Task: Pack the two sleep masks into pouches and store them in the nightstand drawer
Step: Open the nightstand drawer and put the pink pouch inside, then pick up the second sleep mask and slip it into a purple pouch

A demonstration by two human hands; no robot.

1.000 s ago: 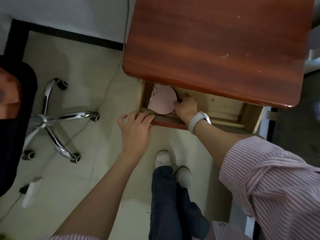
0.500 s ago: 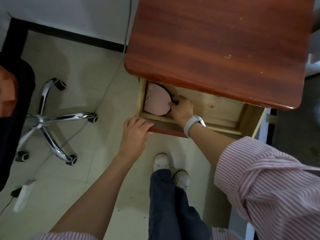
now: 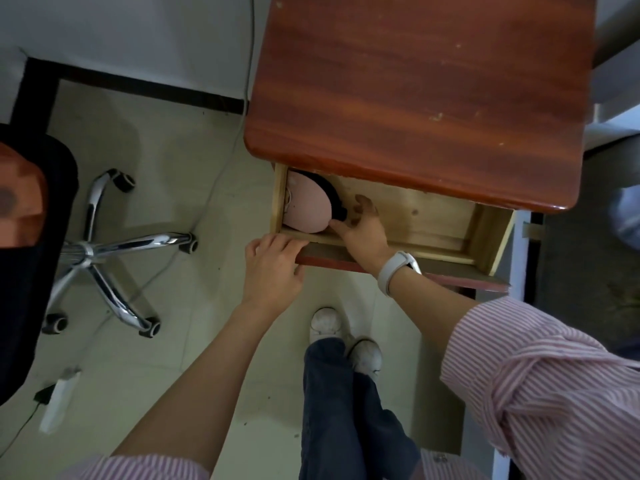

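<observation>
The nightstand (image 3: 422, 91) has a reddish wooden top, and its pale wood drawer (image 3: 433, 220) stands pulled out below it. A pink pouch (image 3: 306, 207) lies in the drawer's left corner, with a dark item (image 3: 334, 197) tucked against its right side. My right hand (image 3: 363, 230) is inside the drawer, fingers spread, fingertips touching the pouch's lower right edge. My left hand (image 3: 273, 268) rests on the drawer's front edge at the left, fingers curled over it.
An office chair's chrome star base (image 3: 104, 251) with castors stands on the tiled floor to the left, its dark seat (image 3: 27, 254) at the frame edge. A white power strip (image 3: 57, 400) lies at lower left. My white shoes (image 3: 343, 337) are under the drawer.
The pink pouch has gone from upright at the drawer's front to lying flat in the left corner. My right hand has loosened from it and spread its fingers.
</observation>
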